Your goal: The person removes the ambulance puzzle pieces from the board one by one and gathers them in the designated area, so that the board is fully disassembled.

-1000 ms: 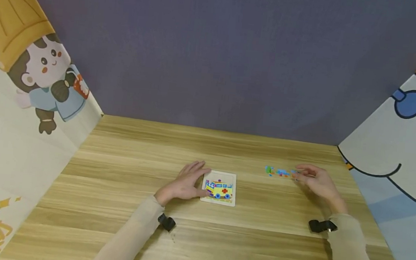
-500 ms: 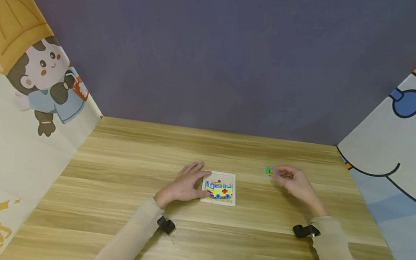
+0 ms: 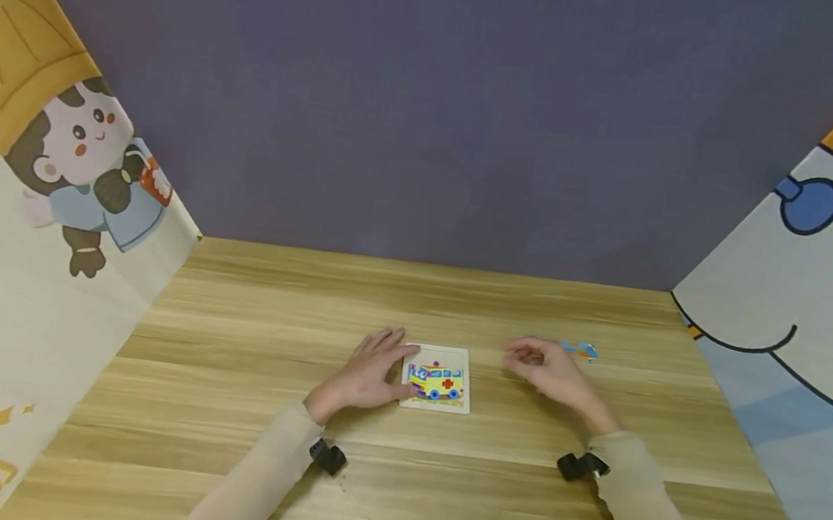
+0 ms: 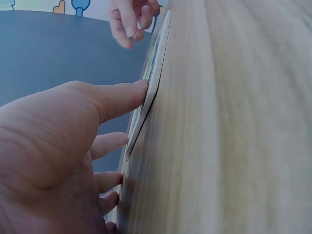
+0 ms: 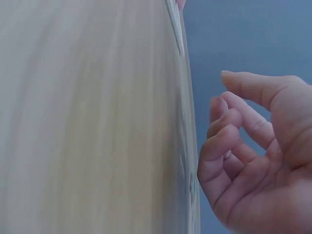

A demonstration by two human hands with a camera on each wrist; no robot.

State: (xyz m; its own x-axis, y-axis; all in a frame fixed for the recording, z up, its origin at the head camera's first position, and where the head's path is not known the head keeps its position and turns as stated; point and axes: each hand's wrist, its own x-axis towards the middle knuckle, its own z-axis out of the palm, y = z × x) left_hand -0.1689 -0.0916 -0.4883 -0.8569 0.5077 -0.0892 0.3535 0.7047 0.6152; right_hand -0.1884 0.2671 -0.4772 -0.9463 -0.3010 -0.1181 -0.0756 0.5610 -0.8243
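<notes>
A small square jigsaw puzzle (image 3: 436, 407) with a pale frame and a yellow ambulance picture lies flat on the wooden table. My left hand (image 3: 364, 374) rests at its left side, thumb on the lower left corner and index finger at the upper left one. In the left wrist view that thumb (image 4: 122, 99) presses on the board's edge. To the right of the puzzle, my right hand (image 3: 554, 378) is over the table with its fingers loosely curved. Nothing shows between its thumb and fingers (image 5: 229, 141). Behind it lie small blue and orange jigsaw pieces (image 3: 587, 353), partly hidden by the hand.
The wood-grain table (image 3: 247, 302) ends at a dark blue back panel (image 3: 431, 111). Side panels with cartoon prints (image 3: 69, 109) stand at left and right. Each wrist carries a black camera (image 3: 327, 456).
My right hand has moved left, from the rightmost pieces to over the leftmost one, which it now mostly covers. The left hand and the puzzle stay put. The head view has shifted slightly.
</notes>
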